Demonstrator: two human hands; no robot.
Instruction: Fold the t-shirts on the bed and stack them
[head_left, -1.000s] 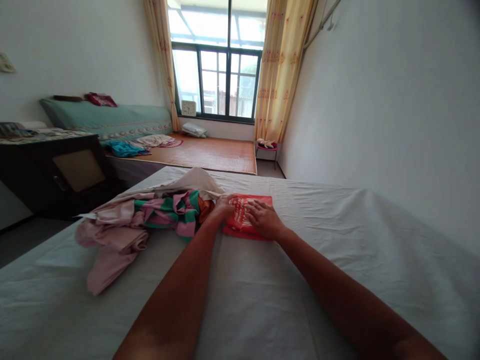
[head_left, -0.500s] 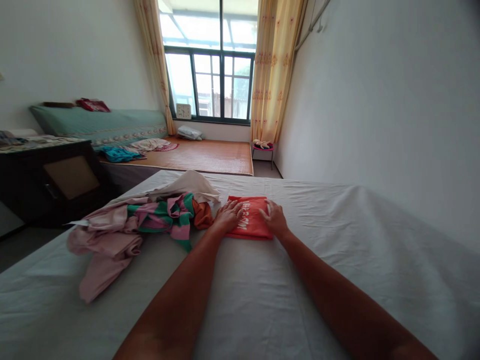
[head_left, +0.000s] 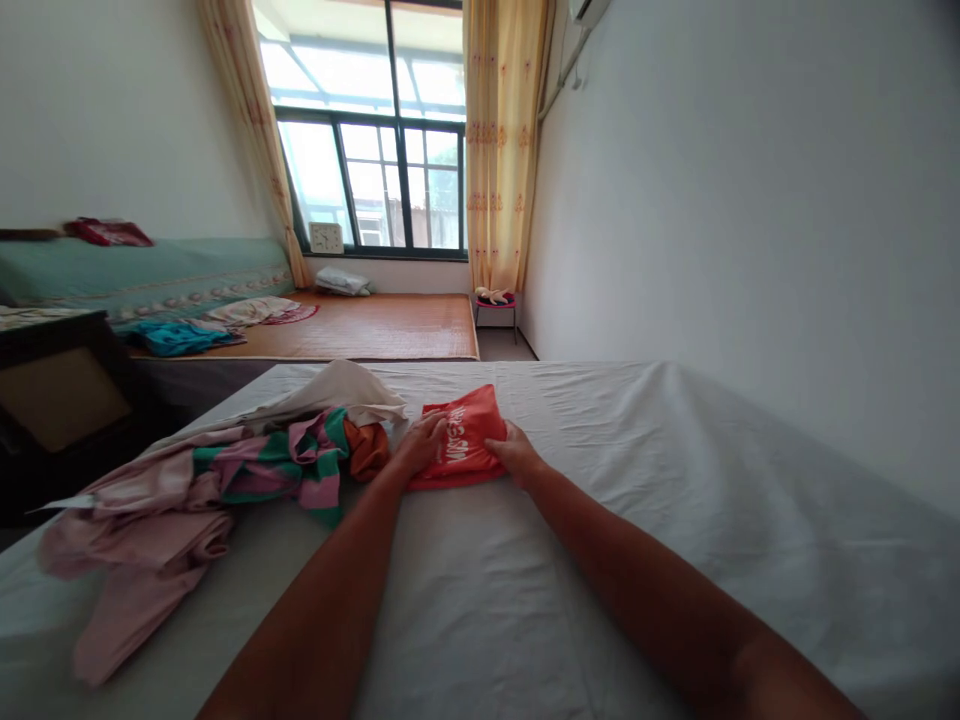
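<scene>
A folded red garment, apparently a T-shirt (head_left: 471, 432), with white lettering lies on the pale bedsheet, its right side raised and bent. My right hand (head_left: 517, 452) is closed on its right edge, thumb on top and fingers underneath. At the left edge my left hand (head_left: 421, 440) grips the cloth with its fingers bent over the top; its thumb is hard to make out. Left of this hand lies a loose heap of clothes: an orange-brown piece (head_left: 367, 450), a pink and green striped garment (head_left: 289, 465), a pink garment (head_left: 150, 540) and a cream cloth (head_left: 349, 390).
The white sheet (head_left: 480, 620) covers the bed in front of me. Behind it stands another bed with a brown mat (head_left: 390, 325) and a blue cloth (head_left: 176, 337). A dark cabinet (head_left: 112, 350) is at left, a small stool (head_left: 496, 302) near the curtain.
My hands have gone from lying spread on the flat folded shirt to gripping its sides, and its right side has risen. The camera view has turned to the right.
</scene>
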